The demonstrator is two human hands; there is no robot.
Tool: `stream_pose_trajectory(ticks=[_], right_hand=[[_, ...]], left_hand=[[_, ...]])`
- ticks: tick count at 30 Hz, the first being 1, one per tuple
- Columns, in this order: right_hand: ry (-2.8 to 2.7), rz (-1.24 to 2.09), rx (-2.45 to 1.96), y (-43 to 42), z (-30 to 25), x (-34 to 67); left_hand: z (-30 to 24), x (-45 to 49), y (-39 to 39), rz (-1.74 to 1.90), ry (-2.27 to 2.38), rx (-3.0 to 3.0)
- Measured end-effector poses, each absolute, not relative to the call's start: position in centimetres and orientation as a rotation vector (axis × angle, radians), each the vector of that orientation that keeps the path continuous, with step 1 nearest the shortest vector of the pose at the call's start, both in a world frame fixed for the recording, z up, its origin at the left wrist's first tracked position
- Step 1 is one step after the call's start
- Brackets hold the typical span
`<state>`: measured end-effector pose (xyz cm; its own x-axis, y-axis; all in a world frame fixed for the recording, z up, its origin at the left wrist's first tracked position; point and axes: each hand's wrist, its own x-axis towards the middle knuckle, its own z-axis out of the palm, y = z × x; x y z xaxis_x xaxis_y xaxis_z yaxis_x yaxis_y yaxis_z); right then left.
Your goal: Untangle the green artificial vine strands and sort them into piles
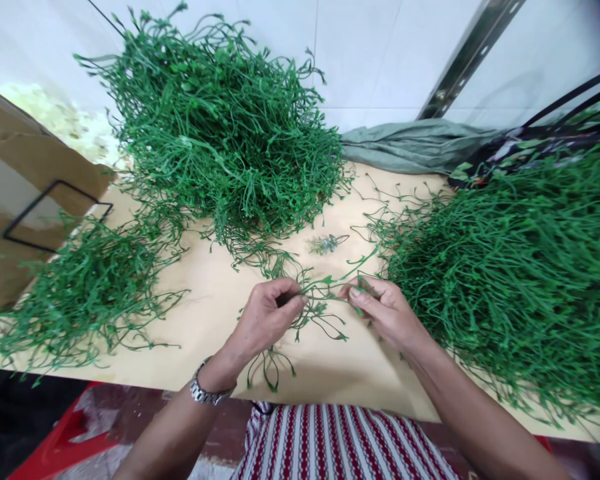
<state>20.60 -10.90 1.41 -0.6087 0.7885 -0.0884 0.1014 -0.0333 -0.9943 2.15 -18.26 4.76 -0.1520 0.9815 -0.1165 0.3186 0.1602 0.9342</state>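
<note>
Thin green artificial plant stems [325, 288] stretch between my two hands above the table [205, 320]. My left hand [270, 313], with a metal watch [210, 387] on its wrist, pinches one end of them. At the other end, the fingers of my right hand [380, 307] are closed on the stems. More loose stem ends hang below and beside my left hand, near the table's front edge. Just beyond my hands lies a small grey-green sprig [327, 245].
A tall heap of green stems [225, 133] stands at the back. A smaller pile [90, 287] lies left, a large one [520, 273] right. Grey-green cloth [415, 145] lies along the wall. At left are a cardboard box [10, 200] and a black wire frame [55, 213].
</note>
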Motion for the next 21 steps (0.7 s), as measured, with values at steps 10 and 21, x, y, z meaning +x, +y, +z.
stream_pose_trajectory(ticks=[10, 21], right_hand=[[-2.051, 0.983, -0.596, -12.2, 4.4, 20.8], [-2.235, 0.968, -0.805, -11.9, 3.4, 18.9]], left_hand=[[4.5, 2.7, -18.3, 1.095, 1.683, 1.588], [4.0, 3.7, -18.6, 1.168, 1.617, 1.883]])
